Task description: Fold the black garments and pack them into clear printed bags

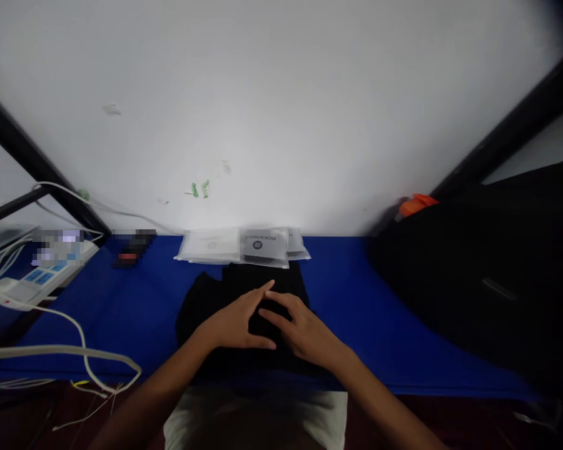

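Note:
A folded piece of black cloth (201, 306), perhaps a garment, lies in front of me on the blue tabletop (347, 281). My left hand (237, 322) rests on it, fingers stretched out and thumb apart. From the other side my right hand (304, 328) also lies over the cloth, its fingers extended toward the left. The fingertips of both hands meet or overlap near the middle of the cloth. Neither hand grips anything that I can see. In the dim light the cloth's folds and exact kind are hard to make out.
Frosted zip pouches (211, 245) with a printed label lie against the white wall (281, 112). At the left are a power strip (42, 275), loose white cables (70, 319) and a blurred dark object (134, 249). A large black bag-like bulk (473, 275) with an orange piece (417, 204) fills the right.

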Tool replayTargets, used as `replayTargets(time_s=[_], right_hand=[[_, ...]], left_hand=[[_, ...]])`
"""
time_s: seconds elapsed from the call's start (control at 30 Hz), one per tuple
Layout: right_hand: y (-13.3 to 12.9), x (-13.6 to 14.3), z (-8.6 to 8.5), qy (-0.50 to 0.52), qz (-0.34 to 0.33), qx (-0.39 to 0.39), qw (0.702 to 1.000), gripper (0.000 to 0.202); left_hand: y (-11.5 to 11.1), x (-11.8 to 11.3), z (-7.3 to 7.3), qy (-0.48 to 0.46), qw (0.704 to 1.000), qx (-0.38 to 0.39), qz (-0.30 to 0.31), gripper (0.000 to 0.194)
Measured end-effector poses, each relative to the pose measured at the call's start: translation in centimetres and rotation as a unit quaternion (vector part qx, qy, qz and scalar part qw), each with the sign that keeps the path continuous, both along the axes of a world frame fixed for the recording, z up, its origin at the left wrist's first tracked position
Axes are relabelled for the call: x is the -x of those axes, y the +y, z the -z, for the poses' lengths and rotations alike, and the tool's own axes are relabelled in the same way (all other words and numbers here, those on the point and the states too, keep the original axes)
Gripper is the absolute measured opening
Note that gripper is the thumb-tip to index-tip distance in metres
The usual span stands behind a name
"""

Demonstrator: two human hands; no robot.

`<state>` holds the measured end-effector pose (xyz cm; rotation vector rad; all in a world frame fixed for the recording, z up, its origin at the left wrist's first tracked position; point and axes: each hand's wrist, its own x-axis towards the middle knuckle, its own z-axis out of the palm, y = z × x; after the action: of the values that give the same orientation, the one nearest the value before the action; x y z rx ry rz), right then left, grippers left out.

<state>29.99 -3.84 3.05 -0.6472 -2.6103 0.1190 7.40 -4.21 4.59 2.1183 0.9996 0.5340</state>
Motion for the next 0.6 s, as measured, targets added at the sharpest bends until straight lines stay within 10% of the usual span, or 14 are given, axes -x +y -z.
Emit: replayTargets(time_s=[0.2, 0.4, 0.6], right_hand=[[-0.3, -0.6, 0.9, -0.017, 0.008, -0.049, 0.999, 0.056], [0.2, -1.2, 0.8, 0.000, 0.004, -0.023, 1.000, 0.030], [1.3, -1.8, 0.7, 0.021, 0.019, -0.003, 1.000, 0.029]], left_hand=[[-0.4, 2.5, 0.5, -0.017, 0.993, -0.030, -0.116, 0.090], [-1.6, 5.0, 0.4, 0.104, 0.986, -0.092, -0.096, 0.093], [-1.0, 5.1, 1.0, 0.177, 0.966, -0.133, -0.134, 0.055]])
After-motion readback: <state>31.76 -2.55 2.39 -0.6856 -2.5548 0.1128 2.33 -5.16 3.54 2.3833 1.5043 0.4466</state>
